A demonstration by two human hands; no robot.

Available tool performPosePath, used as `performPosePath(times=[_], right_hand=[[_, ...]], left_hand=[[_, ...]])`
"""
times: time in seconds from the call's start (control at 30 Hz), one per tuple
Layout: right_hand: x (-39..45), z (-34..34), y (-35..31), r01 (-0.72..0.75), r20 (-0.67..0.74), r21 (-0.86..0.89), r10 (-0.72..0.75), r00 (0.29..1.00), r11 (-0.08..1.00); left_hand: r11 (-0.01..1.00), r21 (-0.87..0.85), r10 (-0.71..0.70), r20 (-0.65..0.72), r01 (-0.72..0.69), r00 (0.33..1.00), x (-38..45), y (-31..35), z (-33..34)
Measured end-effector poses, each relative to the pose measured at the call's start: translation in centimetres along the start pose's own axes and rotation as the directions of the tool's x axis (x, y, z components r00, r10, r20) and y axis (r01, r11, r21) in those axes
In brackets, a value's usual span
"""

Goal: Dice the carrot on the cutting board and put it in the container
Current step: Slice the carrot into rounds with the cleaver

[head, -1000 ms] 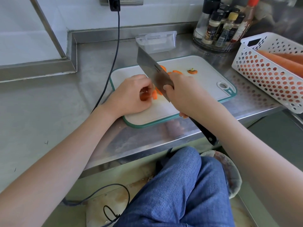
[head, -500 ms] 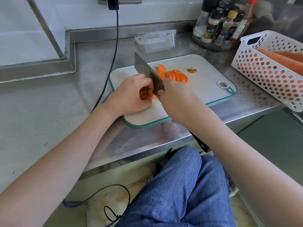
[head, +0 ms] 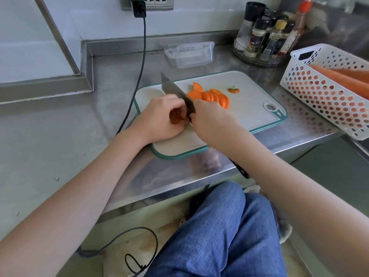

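So the left hand has its fingers curled round the carrot stub on the cutting board, stub pointing right toward the cleaver. Right hand grips the handle, blade just beside those knuckles. Slices fan out rightward. Container sits behind, probably empty.

Steel counter and its load
Cutting board sits at the front edge; clear container behind it, spice rack and white basket to its right
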State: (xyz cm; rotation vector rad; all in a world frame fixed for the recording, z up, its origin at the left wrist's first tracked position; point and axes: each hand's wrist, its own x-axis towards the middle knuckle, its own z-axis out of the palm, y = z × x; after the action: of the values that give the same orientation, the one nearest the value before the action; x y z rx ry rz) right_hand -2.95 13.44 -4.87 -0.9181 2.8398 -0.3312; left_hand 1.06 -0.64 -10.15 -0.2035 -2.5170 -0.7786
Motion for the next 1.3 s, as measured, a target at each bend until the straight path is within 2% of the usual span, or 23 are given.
performPosePath(times=[0.1,0.33,0.57,0.7,0.83,1.07,1.2,1.3], right_hand=[[0.2,-0.5,0.6,0.034,0.031,0.083,-0.037,0.999,0.996],[-0.4,-1.2,0.9,0.018,-0.021,0.187,-0.015,1.0,0.982],[-0.5,-0.9,0.0,0.054,-0.021,0.173,-0.051,0.998,0.984],[-0.2,-0.2,-0.1,0.011,-0.032,0.205,-0.004,0.999,0.979],[-0.4,-0.2,-0.1,0.05,-0.015,0.076,-0.049,0.999,0.996],[-0.3,0.5,-0.3,0.039,-0.003,0.017,-0.039,0.999,0.999],[-0.4,1.2,-1.1,0.038,-0.024,-0.101,-0.041,0.999,0.994],[-0.4,0.7,-0.9,0.052,-0.002,-0.063,-0.052,0.999,0.997]], left_hand=[[1.0,0.008,-0.028,0.003,0.028,1.0,-0.3,-0.2,0.0],[0.998,0.038,-0.054,0.019,0.053,0.998,-0.5,-0.5,-0.4],[0.996,0.057,-0.064,0.001,0.063,0.998,-0.4,-0.2,-0.3],[0.996,0.05,-0.072,0.018,0.071,0.997,-0.4,-0.3,-0.5],[0.996,0.028,-0.08,0.036,0.079,0.996,-0.4,-0.1,-0.7],[0.997,0.028,-0.074,0.053,0.072,0.996,-0.4,-0.2,-0.8],[0.997,-0.003,-0.074,0.045,0.075,0.996,-0.6,-0.2,-1.0],[0.997,0.018,-0.071,0.039,0.07,0.997,-0.7,-0.3,-1.0]])
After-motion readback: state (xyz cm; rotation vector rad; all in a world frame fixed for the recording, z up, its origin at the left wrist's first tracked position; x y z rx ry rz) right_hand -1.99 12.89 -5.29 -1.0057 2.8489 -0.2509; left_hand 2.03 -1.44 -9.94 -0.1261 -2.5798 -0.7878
